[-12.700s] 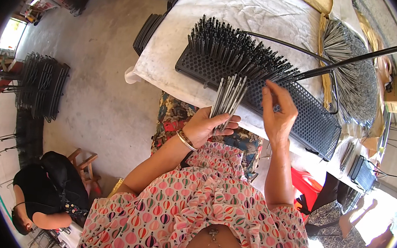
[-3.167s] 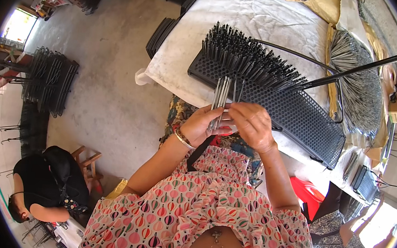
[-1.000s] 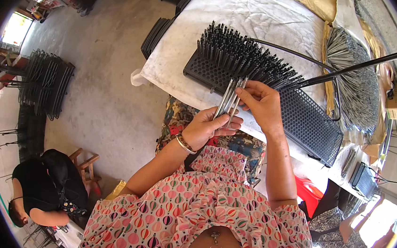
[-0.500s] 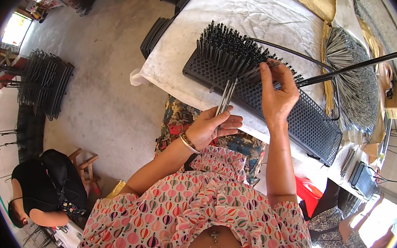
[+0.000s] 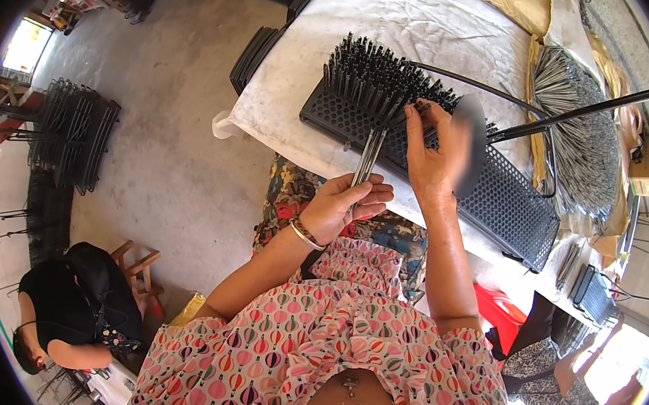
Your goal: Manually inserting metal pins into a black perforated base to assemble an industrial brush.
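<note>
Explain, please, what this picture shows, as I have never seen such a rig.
No robot here: a person works bare-handed. The camera, the left of two fisheyes worn on the person's head, looks down and bends straight edges. The left hand holds a small bundle of thin metal rods. The right hand is at the black rods standing on a black perforated panel; whether it grips one is unclear. The panel lies on a white-covered table; farther right is a heap of grey rods.

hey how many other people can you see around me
2: a person in black at lower left, and a person in a patterned top at lower right. Others may be hidden or out of view.
</note>
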A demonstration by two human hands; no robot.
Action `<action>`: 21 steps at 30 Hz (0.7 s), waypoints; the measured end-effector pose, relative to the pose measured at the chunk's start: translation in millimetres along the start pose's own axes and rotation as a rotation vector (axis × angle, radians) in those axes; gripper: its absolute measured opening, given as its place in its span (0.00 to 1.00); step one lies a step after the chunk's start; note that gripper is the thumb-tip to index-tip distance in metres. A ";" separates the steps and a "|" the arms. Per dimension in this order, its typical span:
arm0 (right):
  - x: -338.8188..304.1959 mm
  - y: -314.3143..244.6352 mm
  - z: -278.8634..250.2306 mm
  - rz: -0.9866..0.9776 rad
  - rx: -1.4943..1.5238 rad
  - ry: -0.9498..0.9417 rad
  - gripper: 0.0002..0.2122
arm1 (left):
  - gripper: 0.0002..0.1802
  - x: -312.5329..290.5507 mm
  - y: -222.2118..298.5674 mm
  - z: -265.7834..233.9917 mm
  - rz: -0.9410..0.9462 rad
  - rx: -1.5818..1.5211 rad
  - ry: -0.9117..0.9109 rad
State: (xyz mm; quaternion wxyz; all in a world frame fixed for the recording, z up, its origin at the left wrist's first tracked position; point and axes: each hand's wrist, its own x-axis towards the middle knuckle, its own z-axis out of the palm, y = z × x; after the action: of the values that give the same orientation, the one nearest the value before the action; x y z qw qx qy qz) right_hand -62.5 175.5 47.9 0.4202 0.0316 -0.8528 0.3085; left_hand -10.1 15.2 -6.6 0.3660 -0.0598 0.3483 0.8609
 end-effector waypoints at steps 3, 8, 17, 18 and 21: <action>2.7 -0.2 0.3 -0.043 -0.013 0.004 0.08 | 0.18 0.3 -0.1 -1.8 -0.007 0.001 0.016; 3.0 0.2 -0.1 -0.034 -0.029 -0.028 0.08 | 0.17 1.2 0.6 -4.4 0.008 -0.002 0.000; 8.3 -4.6 -3.3 0.049 0.043 -0.152 0.09 | 0.16 -1.6 4.3 -4.1 -0.027 0.050 0.039; 8.2 -2.4 -4.1 0.049 0.042 -0.151 0.09 | 0.16 -2.4 6.5 -0.9 -0.031 0.081 0.035; 7.3 1.5 -5.8 -0.131 -0.006 -0.151 0.09 | 0.16 -0.9 3.7 -5.2 -0.045 0.102 0.050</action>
State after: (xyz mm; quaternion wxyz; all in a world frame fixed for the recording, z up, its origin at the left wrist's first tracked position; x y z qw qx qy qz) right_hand -63.6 181.3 55.2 0.3740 0.1092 -0.8792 0.2743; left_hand -12.6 9.5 -8.2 0.3791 -0.0703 0.3992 0.8318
